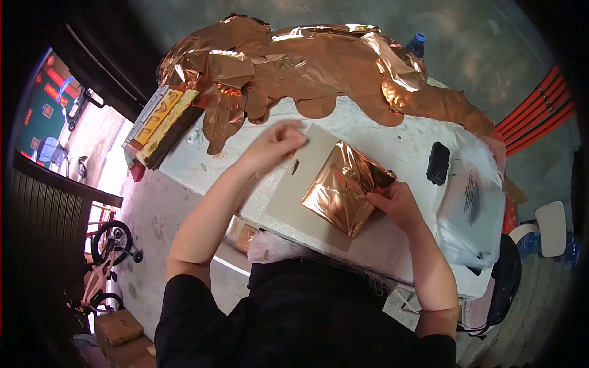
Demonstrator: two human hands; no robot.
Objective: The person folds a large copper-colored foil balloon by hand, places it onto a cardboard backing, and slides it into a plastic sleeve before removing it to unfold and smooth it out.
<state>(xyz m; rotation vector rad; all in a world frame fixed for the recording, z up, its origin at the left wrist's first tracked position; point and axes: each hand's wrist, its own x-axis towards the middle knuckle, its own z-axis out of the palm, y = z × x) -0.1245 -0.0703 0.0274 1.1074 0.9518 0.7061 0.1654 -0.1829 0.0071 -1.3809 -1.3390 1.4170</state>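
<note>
A square of shiny copper-coloured foil (345,189) lies at an angle on a flat grey board (285,199), its surface creased. My right hand (396,205) pinches the foil near its right corner, thumb and fingers pressed together. Above the board's upper left part is my left hand (277,146), fingers curled and smeared by motion; whether they grip anything does not show. Below that hand, a small dark pointed mark or slot (296,167) shows on the board.
A large heap of copper foil (288,70) covers the table's far side. Clear plastic bags (469,211) and a black case (438,163) lie right on the white table (276,122). A yellow-and-grey box (161,122) sits at the left edge, a blue-capped bottle (417,45) behind.
</note>
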